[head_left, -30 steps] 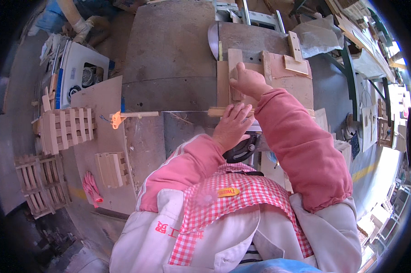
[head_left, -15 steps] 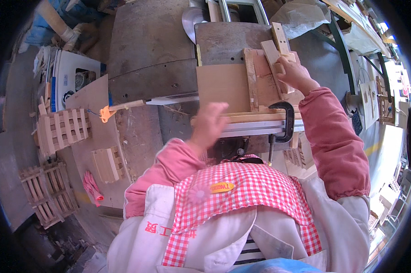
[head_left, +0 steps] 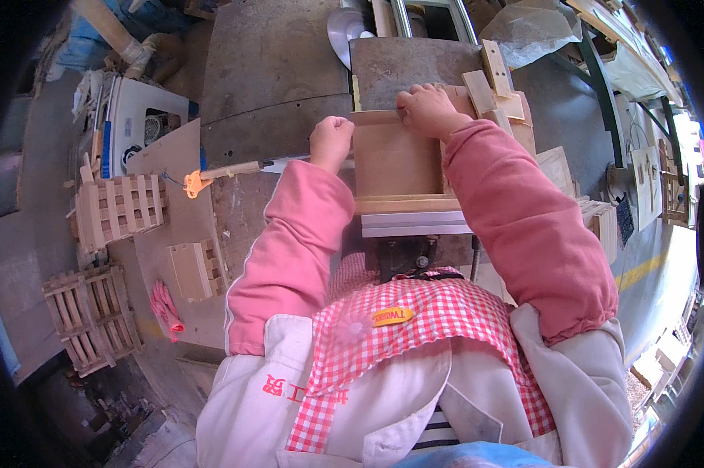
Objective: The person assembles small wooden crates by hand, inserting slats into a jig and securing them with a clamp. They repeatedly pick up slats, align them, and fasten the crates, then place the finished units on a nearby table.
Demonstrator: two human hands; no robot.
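A flat brown panel lies on the wooden jig, whose light rail runs along the near side. My right hand is over the panel's far right corner, fingers curled on a narrow wooden strip along the far edge. At the strip's left end is my left hand, closed beside the panel's left edge. Whatever its fingers hold is hidden. Short wooden blocks and a drilled wooden bar sit just right of my right hand. My right sleeve hides most of the clamp.
A round metal blade stands beyond the metal machine table. A stick with an orange end projects at the left. Slatted wooden stacks and pink gloves lie further left. A metal rail fronts the jig.
My right hand has moved left from the wooden blocks to the panel's far edge. My left hand has moved away and left, and has closed. A narrow strip now shows along that edge.
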